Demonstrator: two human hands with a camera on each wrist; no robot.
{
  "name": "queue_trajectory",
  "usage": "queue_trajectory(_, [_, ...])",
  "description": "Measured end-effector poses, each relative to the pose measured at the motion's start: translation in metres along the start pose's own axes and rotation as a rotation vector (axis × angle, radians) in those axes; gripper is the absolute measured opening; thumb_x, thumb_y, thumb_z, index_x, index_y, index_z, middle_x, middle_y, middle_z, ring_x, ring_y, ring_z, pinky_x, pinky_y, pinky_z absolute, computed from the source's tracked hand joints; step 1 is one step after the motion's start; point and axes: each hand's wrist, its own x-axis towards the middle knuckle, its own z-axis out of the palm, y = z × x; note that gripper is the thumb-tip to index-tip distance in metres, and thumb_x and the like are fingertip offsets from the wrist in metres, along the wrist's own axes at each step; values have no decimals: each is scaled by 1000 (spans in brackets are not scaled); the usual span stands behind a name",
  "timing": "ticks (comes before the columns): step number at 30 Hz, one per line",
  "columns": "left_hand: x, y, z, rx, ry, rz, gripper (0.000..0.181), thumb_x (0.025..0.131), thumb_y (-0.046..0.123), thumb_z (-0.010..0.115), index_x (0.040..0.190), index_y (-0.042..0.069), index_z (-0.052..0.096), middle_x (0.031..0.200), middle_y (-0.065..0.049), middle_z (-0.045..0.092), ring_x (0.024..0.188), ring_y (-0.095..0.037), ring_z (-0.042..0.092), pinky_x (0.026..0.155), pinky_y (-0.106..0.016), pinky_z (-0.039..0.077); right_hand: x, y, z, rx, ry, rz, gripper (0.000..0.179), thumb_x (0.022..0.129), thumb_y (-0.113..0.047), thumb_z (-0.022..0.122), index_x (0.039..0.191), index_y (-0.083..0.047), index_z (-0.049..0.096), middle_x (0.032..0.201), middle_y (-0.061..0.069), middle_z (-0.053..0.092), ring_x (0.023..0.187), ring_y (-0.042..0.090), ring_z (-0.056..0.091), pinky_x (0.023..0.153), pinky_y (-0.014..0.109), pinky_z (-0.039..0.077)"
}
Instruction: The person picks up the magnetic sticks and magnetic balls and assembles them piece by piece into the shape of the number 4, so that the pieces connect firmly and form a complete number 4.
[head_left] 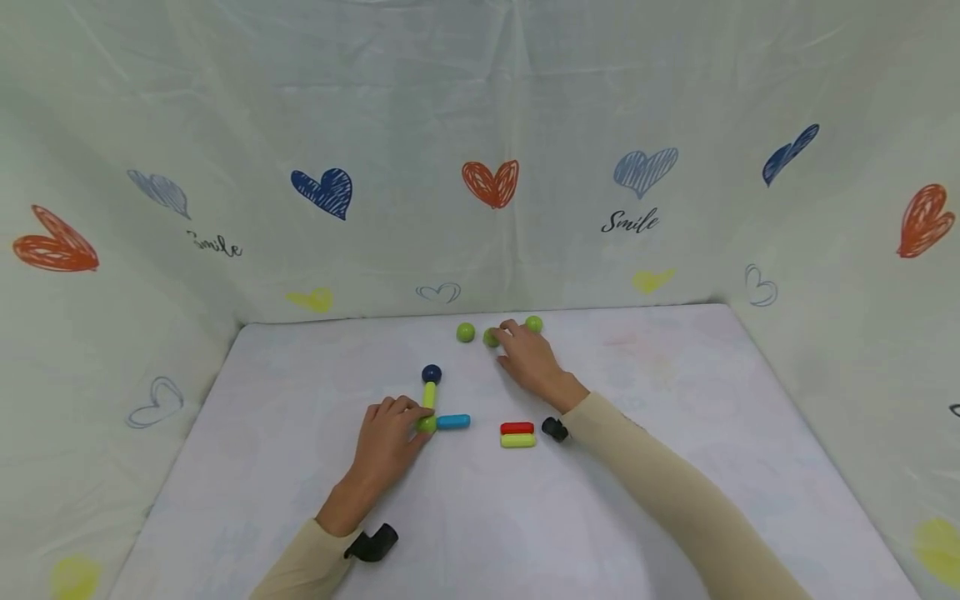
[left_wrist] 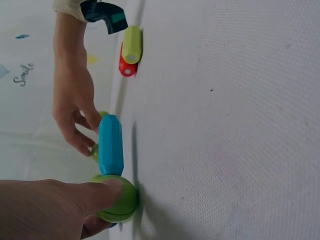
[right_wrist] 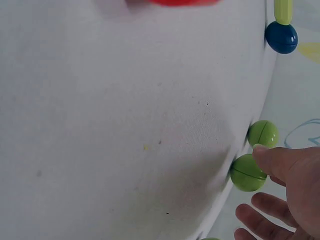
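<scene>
1. Heart-printed cloth (head_left: 397,100) stands behind a white table (head_left: 622,508); in the head view the left hand (head_left: 388,437) pinches a joined green ball (head_left: 427,424) that bears a blue rod (head_left: 453,422) and, at an angle to it, a yellow-green rod (head_left: 429,395) tipped by a dark blue ball (head_left: 431,374); a slack pinch could let this piece swivel, or a joint work loose

2. Also there, the right hand (head_left: 531,362) reaches the middle green ball (head_left: 490,337), between the left green ball (head_left: 465,332) and the right green ball (head_left: 534,323); a clumsy close could send any of them rolling, and the right sleeve could brush the red rod (head_left: 517,427) and loose yellow rod (head_left: 517,441), which lie side by side

3. From the left wrist, thumb and finger close round the joined ball, the blue rod jutting free; a knock on that rod could twist the pinch

4. From the right wrist, the thumb overlaps the middle ball, other fingers spread loosely; whether they grip it I cannot tell, and its smooth-looking surface might slip
</scene>
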Motion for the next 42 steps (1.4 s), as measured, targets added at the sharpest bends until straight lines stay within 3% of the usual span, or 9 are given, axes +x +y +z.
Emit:
queue_trajectory(9, [-1,2,2,3,2,-10,30,84,11,90,112,11,82,106,-6,72,103,-28,62,97,-51,48,13,-2,1,-36,27,-9,39,97,-8,78,135,-4,68,125,13,68,112,29,66,98,37,57])
queue_trajectory(20, [-1,0,4,8,-12,-15,30,84,12,90,113,12,82,105,-5,72,102,-27,62,97,-50,48,21,-3,4,-52,-54,11,32,97,-8,77,129,-7,74,121,12,75,109,30,69,93,39,58])
queue_trajectory(27, [-2,-3,-1,7,-10,-13,30,84,13,91,113,12,82,107,-6,73,103,-28,63,97,-52,49,-2,-13,4,38,-28,-35,31,92,-5,81,123,-7,77,114,10,77,100,29,68,87,39,58])
queue_trajectory(35, [-1,-8,-9,20,-14,-13,31,83,11,90,113,11,82,108,-7,72,104,-29,62,96,-52,49,-34,-36,3,145,-58,-121,31,91,-10,84,121,-9,77,114,6,77,101,25,67,88,38,56])
queue_trajectory(42, [-1,-11,-8,29,-21,-13,32,84,12,91,114,13,82,109,-6,72,106,-28,62,97,-51,48,-55,-53,6,185,-47,-184,29,89,-12,86,117,-8,78,112,5,78,100,24,68,86,39,56])
